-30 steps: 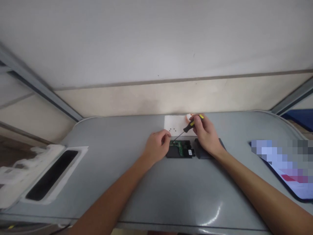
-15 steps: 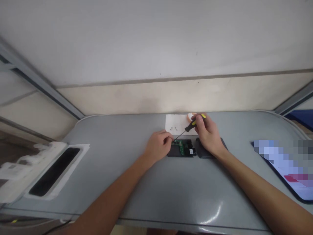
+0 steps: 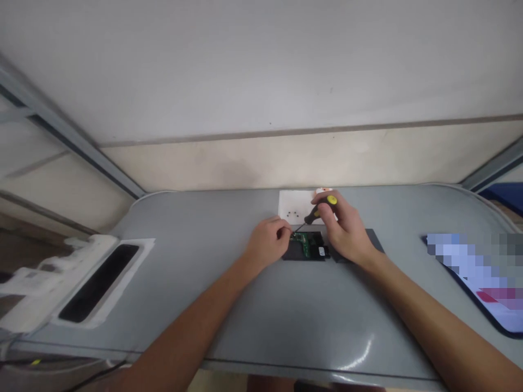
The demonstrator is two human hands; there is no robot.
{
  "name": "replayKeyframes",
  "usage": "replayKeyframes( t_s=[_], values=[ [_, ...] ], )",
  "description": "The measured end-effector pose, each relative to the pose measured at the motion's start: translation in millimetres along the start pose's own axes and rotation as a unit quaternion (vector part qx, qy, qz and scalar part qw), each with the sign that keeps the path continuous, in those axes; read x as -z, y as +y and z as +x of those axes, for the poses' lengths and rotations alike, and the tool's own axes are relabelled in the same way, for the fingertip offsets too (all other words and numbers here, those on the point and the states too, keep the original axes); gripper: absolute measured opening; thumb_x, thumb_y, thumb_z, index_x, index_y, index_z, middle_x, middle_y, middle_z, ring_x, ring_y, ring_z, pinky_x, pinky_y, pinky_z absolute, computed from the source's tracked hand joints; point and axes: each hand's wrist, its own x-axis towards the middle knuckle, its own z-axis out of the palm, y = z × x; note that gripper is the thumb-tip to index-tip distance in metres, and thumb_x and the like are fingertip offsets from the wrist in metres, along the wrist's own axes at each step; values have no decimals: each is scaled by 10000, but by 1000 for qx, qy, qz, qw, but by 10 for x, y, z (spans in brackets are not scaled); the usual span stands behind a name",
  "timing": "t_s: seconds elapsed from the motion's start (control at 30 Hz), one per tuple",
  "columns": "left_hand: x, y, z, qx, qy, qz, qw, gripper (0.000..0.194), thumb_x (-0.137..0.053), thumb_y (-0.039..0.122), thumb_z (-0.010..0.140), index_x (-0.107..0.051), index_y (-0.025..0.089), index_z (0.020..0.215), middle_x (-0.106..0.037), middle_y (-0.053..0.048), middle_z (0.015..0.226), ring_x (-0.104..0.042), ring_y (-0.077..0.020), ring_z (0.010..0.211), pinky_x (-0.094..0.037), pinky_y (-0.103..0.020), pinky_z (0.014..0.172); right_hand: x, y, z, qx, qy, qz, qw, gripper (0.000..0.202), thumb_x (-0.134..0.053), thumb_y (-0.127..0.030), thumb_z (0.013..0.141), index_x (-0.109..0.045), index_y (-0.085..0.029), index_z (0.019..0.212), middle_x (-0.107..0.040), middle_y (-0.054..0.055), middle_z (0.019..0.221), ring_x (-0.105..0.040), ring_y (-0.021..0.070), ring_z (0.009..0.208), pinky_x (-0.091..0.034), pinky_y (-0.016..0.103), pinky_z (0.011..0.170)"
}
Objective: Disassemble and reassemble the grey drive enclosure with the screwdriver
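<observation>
My right hand (image 3: 343,226) is closed round a black and yellow screwdriver (image 3: 316,211). The screwdriver slants down to the left, its tip at the upper left of a green circuit board (image 3: 305,246) in a black casing (image 3: 293,252). Beside that tip my left hand (image 3: 269,240) pinches at the casing's upper left corner; whatever lies between its fingertips is too small to make out. A dark flat cover (image 3: 375,242) lies partly under my right hand. Several tiny dark screws (image 3: 292,214) rest on a white sheet (image 3: 285,201) behind the board.
An orange and white object (image 3: 324,190) is behind my right hand. On the left of the grey table (image 3: 196,228) are a white device (image 3: 32,291) and a black panel on a white tray (image 3: 100,283). A lit screen (image 3: 469,272) lies at the right.
The screwdriver handle has turned and tipped in my right hand, which has shifted slightly left. The tip is still at the board's upper left. The whole view has shifted slightly.
</observation>
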Motion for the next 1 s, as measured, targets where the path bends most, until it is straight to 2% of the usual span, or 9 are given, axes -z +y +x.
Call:
replayKeyframes(
  t_s=[0.13,0.33,0.53,0.73,0.8,0.9,1.0],
  values=[
    [-8,2,2,-7,2,2,1000,253,-526,72,896,-702,218,787,-726,-7,822,-659,-169,769,-513,-313,748,-40,-166,63,1,-51,-42,998,262,-461,-485,1043,-604,-265,1048,-694,41,921,-629,196,760,-468,340,700],
    [-16,-28,13,-3,-1,7,1000,227,-530,95,892,-685,221,785,-722,-6,816,-646,-174,745,-513,-317,735,-230,-373,291,10,-102,-61,993,301,-453,-529,1038,-558,-270,928,-623,-5,721,-528,175,641,-407,322,653],
    [-15,-23,26,2,-12,-6,1000,238,-518,91,909,-700,218,821,-749,-27,902,-682,-197,842,-533,-336,791,-377,-349,232,0,-49,20,999,293,-522,-513,1010,-525,-261,860,-539,-19,718,-459,150,639,-373,306,619],
    [-4,-6,25,15,-19,-2,1000,238,-529,92,907,-717,210,820,-732,-15,853,-651,-173,762,-495,-306,740,-407,-270,210,-9,50,104,993,301,-623,-430,968,-435,-252,815,-481,-26,780,-468,133,709,-423,300,682],
    [-1,-9,28,15,-21,-2,1000,243,-531,98,912,-730,211,833,-731,-15,859,-647,-168,769,-493,-297,751,-424,-254,234,-30,72,156,985,314,-655,-417,948,-418,-253,823,-507,-32,784,-501,127,713,-450,298,697],
    [0,-14,38,15,-28,1,999,256,-524,102,920,-742,213,845,-733,-16,876,-649,-167,793,-491,-291,768,-442,-237,262,-70,66,280,955,316,-684,-453,932,-440,-258,882,-594,-26,841,-589,123,722,-496,302,707],
    [-1,-19,46,11,-28,3,1000,259,-520,94,920,-737,214,847,-733,-14,876,-650,-171,813,-483,-294,784,-448,-203,276,-85,51,347,933,330,-714,-535,904,-541,-271,1000,-562,-50,763,-512,96,593,-442,272,594]
  ],
)
